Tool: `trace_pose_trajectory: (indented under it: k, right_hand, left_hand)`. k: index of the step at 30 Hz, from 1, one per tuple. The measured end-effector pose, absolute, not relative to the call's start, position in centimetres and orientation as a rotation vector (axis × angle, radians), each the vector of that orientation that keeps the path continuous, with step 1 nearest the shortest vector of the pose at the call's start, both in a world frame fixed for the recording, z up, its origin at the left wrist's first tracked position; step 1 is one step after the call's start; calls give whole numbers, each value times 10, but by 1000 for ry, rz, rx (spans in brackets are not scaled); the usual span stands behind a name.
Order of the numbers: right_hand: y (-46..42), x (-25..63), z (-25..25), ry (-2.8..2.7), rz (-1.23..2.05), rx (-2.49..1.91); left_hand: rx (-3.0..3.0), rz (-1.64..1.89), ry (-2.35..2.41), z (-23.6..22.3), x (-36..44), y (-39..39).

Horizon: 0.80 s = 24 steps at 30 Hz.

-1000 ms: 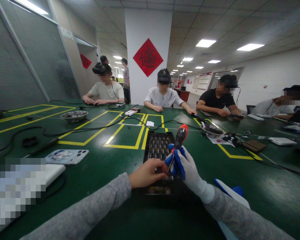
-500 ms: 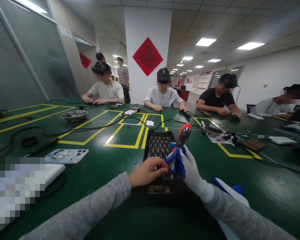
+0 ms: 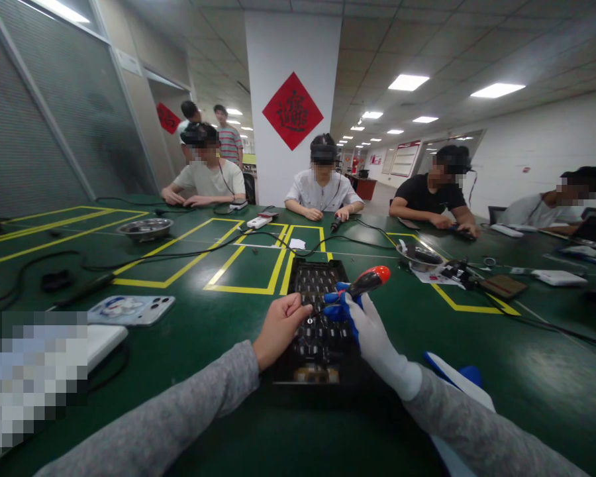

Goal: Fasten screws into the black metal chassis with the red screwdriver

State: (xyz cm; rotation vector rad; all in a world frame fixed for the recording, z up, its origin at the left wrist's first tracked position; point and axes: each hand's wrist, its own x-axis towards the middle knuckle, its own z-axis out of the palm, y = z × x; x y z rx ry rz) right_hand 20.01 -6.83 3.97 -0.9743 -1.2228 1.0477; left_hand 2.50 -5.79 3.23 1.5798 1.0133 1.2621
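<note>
My right hand point(image 3: 372, 328), in a white glove with blue-coated fingers, is closed around a screwdriver point(image 3: 370, 281). Its black-and-red handle points right and slightly up, and the shaft runs left toward my other hand. My bare left hand point(image 3: 283, 324) is closed, thumb against curled fingers; whatever it may pinch is too small to make out. A small bright ring-shaped piece point(image 3: 310, 320) shows just below the thumb tip. Both hands are over a black tray point(image 3: 292, 371) with rows of small dark, shiny parts point(image 3: 320, 338), partly hidden by my hands.
A phone point(image 3: 132, 309) and a black-handled tool point(image 3: 87, 289) lie to the left. Metal bowls point(image 3: 146, 228) point(image 3: 420, 256) stand farther out. A blue-and-white glove point(image 3: 459, 381) is at right. Cables cross the green table point(image 3: 218, 384). Several people sit opposite and at right.
The screwdriver has tipped from nearly upright to leaning far right. My left hand has shifted left and up, away from the shaft. A person opposite has moved a dark tool left.
</note>
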Motion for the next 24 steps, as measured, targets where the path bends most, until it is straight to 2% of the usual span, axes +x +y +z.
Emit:
trace_pose_trajectory:
  k: [3,10,15,24]
  right_hand:
    - [-69,198,42,-1232,1118,-1001]
    - [-73,196,47,-1307,1061,-1018]
    - [-68,199,41,-1178,1115,-994]
    - [-64,203,39,-1085,1093,-975]
  left_hand:
    - [1488,1284,956,29,25,-58]
    - [1474,1292,949,26,26,-58]
    - [1746,1307,1087,30,28,-60]
    - [2246,1122,1228,25,35,-60]
